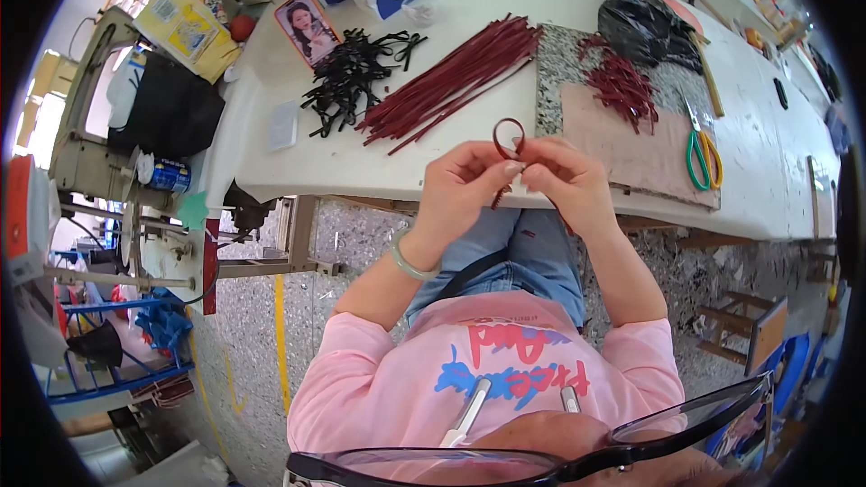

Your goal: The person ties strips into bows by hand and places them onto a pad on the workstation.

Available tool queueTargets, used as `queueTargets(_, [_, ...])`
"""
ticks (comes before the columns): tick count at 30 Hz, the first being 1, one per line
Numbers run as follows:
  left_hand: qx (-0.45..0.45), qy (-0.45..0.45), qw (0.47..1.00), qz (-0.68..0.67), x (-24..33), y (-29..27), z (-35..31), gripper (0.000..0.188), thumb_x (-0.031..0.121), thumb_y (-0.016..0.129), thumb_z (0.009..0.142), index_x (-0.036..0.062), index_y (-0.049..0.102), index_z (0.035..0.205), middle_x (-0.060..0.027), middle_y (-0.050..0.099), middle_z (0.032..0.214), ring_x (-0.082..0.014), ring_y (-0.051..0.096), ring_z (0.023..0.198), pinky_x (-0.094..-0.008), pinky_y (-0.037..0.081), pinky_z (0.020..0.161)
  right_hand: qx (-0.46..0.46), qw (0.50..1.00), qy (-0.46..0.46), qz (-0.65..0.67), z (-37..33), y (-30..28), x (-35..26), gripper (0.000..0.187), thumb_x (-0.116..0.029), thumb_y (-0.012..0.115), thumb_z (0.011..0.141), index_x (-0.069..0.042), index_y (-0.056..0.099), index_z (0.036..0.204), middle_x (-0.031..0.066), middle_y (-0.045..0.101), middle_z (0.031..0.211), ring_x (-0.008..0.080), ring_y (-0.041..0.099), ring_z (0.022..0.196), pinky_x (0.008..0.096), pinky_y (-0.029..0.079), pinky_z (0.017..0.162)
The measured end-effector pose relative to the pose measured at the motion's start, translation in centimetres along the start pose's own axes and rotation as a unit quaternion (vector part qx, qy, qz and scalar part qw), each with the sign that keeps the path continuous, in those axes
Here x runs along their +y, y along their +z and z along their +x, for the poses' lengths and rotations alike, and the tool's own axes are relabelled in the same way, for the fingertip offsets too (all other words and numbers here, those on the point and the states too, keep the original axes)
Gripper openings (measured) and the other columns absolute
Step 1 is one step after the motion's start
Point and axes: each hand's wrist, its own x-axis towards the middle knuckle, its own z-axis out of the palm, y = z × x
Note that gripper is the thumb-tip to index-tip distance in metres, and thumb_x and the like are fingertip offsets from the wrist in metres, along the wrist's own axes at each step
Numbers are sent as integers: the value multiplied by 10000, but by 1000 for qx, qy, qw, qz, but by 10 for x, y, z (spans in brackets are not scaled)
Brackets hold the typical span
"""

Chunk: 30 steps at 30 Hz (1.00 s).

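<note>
My left hand (465,185) and my right hand (570,182) meet over the near edge of the white table. Between them they pinch a thin dark red strip (522,138), bent into a small upright loop above the fingertips. Its ends hang below the hands, and the crossing is partly hidden by my fingers. Beyond my hands lies a long bundle of straight dark red strips (460,77). Left of it is a heap of black looped strips (347,81). A smaller heap of short dark red pieces (622,90) lies to the right.
Scissors with green and yellow handles (702,158) lie on a board (600,144) at the right, near a black plastic bag (645,22). A phone (307,29) leans at the back left, and a clear flat case (283,124) lies nearby. A sewing machine (90,126) stands further left.
</note>
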Motion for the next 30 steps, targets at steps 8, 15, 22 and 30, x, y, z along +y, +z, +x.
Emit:
queueTargets(8, [-29,-81,990,-109,-5,-8,0,306,-2,635,793,-41,570,1090,-80,613,1003,-116,577,854,-247,478,753,5,995,97,-23,-14,-9,8,161,-112,630,835,15,626,934,-1,561,675,47,503,539,189,388,469])
queueTargets(15, [-31,-129,987,-87,-9,-11,-4,210,96,624,834,-25,625,1005,-64,633,901,-89,567,759,-224,471,653,-16,981,185,-50,-19,-12,5,173,-146,630,837,16,617,897,6,565,671,37,470,479,202,345,417])
queueTargets(22, [-75,-198,976,-58,0,-16,0,160,132,584,864,-9,628,927,-47,625,823,-83,565,668,-197,494,576,-57,937,-103,-328,-10,-43,-9,107,-82,645,770,-25,646,861,50,606,761,176,569,666,290,433,592])
queueTargets(30, [-260,-263,929,11,21,-14,12,182,151,612,849,-8,644,933,-39,639,805,-77,585,669,-203,510,602,-226,879,-204,-368,23,-38,-33,128,10,660,704,-7,645,830,99,613,812,225,584,730,323,449,683])
